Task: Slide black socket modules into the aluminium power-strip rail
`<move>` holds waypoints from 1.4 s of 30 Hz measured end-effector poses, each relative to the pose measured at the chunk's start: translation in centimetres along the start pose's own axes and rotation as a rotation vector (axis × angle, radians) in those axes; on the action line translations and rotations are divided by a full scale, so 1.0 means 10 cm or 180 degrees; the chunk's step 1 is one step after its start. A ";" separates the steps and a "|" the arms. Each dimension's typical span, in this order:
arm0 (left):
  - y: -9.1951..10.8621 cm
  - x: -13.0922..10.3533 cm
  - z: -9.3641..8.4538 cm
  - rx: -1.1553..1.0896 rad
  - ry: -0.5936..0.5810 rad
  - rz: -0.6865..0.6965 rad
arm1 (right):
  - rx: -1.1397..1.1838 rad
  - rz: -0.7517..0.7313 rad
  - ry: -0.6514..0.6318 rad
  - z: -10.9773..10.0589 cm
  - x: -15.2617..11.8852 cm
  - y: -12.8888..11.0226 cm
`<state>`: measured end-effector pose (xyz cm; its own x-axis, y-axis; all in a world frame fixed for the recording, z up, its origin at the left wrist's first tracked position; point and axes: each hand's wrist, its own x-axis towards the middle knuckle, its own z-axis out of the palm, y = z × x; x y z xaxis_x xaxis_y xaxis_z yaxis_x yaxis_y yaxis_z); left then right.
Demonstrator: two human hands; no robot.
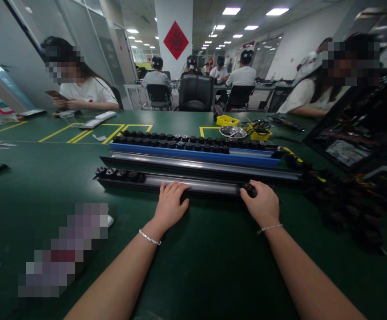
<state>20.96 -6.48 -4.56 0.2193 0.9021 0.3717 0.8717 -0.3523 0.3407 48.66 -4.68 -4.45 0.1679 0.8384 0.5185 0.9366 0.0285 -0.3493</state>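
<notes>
In front of me lies a long black channel rail [210,187] with a shiny inner face. Several small black parts with metal-looking tops [122,174] sit in its left end. My left hand [171,200] rests on the rail's near edge around its middle, fingers stretched out and holding nothing. At the right end, my right hand [263,202] has thumb and fingers closed round a small black part [249,190], which is partly hidden. Behind stands a second dark rail [207,165], its bare inner face showing. Farther back, a blue rail [193,153] carries rows of similar black parts.
A dark heap of black parts [343,200] lies at the right. Beyond the rails are a metal dish [232,132], a yellow tray [227,120] and cables. A blurred-out object [63,253] lies front left. One person [83,91] sits back left, another [313,95] right.
</notes>
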 end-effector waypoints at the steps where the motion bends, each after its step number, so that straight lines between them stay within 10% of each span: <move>1: 0.00 0.00 0.00 0.0002 -0.0005 -0.0007 | 0.0010 -0.0001 0.0005 0.00 0.00 0.00; 42: -0.01 0.02 0.01 0.0023 -0.0035 -0.0011 | 0.0022 -0.0029 0.0087 -0.02 0.00 0.01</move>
<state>20.91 -6.29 -4.60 0.2211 0.9059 0.3611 0.8755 -0.3475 0.3358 48.86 -4.77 -4.29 0.1676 0.8230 0.5428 0.9360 0.0399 -0.3496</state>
